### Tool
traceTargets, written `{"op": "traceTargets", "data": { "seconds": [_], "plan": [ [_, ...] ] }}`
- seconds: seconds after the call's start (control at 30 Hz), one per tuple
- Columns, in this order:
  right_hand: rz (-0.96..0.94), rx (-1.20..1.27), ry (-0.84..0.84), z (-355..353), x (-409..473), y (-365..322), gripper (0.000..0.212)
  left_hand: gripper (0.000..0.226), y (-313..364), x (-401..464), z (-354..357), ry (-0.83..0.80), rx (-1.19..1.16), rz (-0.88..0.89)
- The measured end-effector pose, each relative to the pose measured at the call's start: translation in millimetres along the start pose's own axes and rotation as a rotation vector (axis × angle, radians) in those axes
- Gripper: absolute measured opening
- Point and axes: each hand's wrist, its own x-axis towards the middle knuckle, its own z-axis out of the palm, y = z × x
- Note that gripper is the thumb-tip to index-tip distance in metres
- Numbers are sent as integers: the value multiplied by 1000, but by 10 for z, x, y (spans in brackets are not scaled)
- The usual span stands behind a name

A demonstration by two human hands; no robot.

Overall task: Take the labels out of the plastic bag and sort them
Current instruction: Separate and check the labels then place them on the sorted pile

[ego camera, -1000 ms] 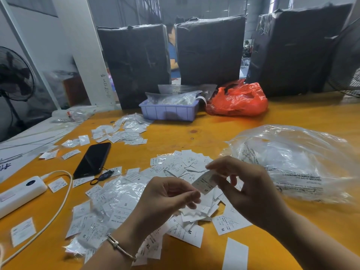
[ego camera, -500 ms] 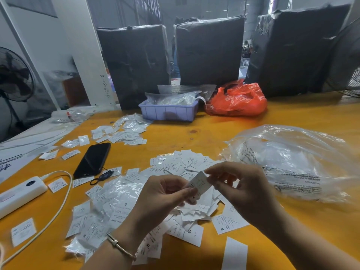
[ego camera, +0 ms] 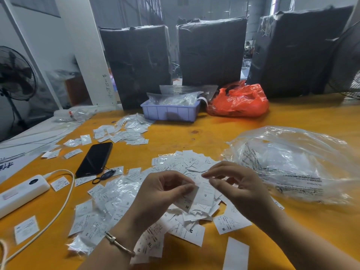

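Observation:
A heap of small white size labels (ego camera: 187, 164) lies on the yellow table (ego camera: 214, 131) in front of me. My left hand (ego camera: 159, 193) pinches one label marked M (ego camera: 187, 200) between thumb and fingers, just above the heap. My right hand (ego camera: 235, 186) hovers close to the right of that label, fingers loosely curled, with nothing visibly in them. The large clear plastic bag (ego camera: 292, 162) lies crumpled to the right of my hands. Small clear sleeves with labels (ego camera: 115, 197) are spread at the left of the heap.
A black phone (ego camera: 94, 159) and a white power strip (ego camera: 21, 190) with its cable lie at the left. Further back are another label pile (ego camera: 132, 131), a lavender tray (ego camera: 169, 113) and an orange bag (ego camera: 239, 100). Black wrapped bundles (ego camera: 212, 53) line the far edge.
My right hand brought a label leftward to my left hand, which took hold of it. The right fingers have since come off the label.

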Motion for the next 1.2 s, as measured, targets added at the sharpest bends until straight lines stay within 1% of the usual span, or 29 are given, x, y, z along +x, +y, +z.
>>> {"op": "traceTargets", "data": {
  "seconds": [0.07, 0.1, 0.13, 0.2, 0.23, 0.3, 0.37, 0.47, 0.53, 0.63, 0.7, 0.77, 0.83, 0.9, 0.97, 1.0, 1.07, 1.13, 1.2],
  "plan": [
    [33, -179, 33, -32, 28, 108, 15, 12, 15, 18, -103, 71, 0, -2],
    [52, -302, 2, -39, 37, 157, 18, 14, 15, 26, -161, 109, 20, -1],
    [71, -404, -53, -40, 42, 193, 22, 16, 14, 33, -218, 144, 49, -1],
    [90, -523, -190, -25, 46, 240, 37, 10, 26, 37, -304, 189, 95, -10],
    [90, -554, -254, -9, 47, 255, 43, 4, 32, 37, -334, 207, 124, -24],
    [72, -609, -321, 27, 52, 265, 51, 11, 3, 42, -396, 259, 240, -75],
    [43, -650, -322, 44, 55, 279, 58, 17, -56, 46, -467, 292, 406, -151],
    [19, -673, -314, 57, 62, 305, 66, 24, -141, 64, -576, 296, 678, -275],
    [18, -680, -324, 69, 62, 311, 66, 23, -172, 74, -609, 295, 808, -320],
    [-18, -733, -324, 74, 51, 325, 53, 18, -171, 64, -610, 280, 903, -357],
    [-53, -764, -305, 76, 47, 332, 45, 12, -144, 49, -594, 284, 918, -345],
    [-59, -763, -279, 83, 49, 333, 41, 8, -125, 55, -571, 293, 926, -270],
    [-39, -743, -259, 81, 50, 323, 48, 13, -135, 59, -502, 302, 908, -135],
    [-23, -732, -267, 69, 50, 305, 60, 15, -127, 55, -365, 282, 788, -2],
    [-9, -729, -287, 57, 50, 283, 65, 14, -125, 46, -193, 202, 665, 64],
    [-6, -728, -289, 54, 52, 270, 65, 16, -137, 40, -111, 146, 642, 83],
    [-10, -733, -282, 56, 54, 251, 58, 17, -170, 48, 27, 34, 655, 99],
    [-32, -739, -275, 62, 53, 241, 45, 23, -196, 75, 121, -56, 695, 78],
    [-52, -720, -244, 63, 48, 235, 30, 32, -215, 93, 182, -86, 689, 41]
  ]
}}
